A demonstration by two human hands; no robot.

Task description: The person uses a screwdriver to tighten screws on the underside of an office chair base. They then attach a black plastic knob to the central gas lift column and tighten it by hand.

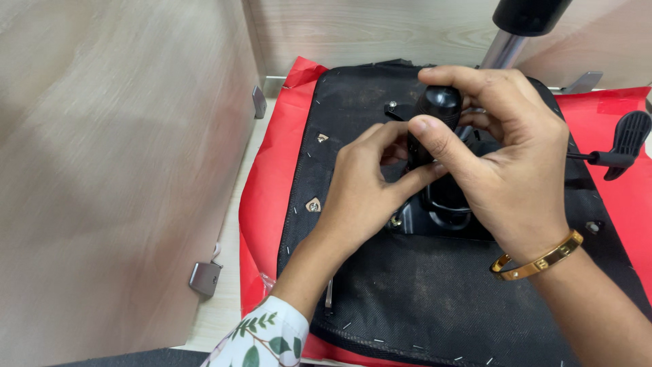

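An upturned chair seat, covered underneath in black stapled fabric, lies on a red sheet. A black metal mechanism plate is mounted at its middle. My right hand is wrapped over a black round knob on that mechanism, thumb pressed to its side. My left hand pinches at the mechanism just below the knob, fingers touching my right thumb. What the left fingertips hold is hidden. A gold bangle circles my right wrist.
A black lever with a paddle handle sticks out to the right. A chrome column with a black cap rises behind. A wooden panel with metal brackets stands at the left, close to the seat.
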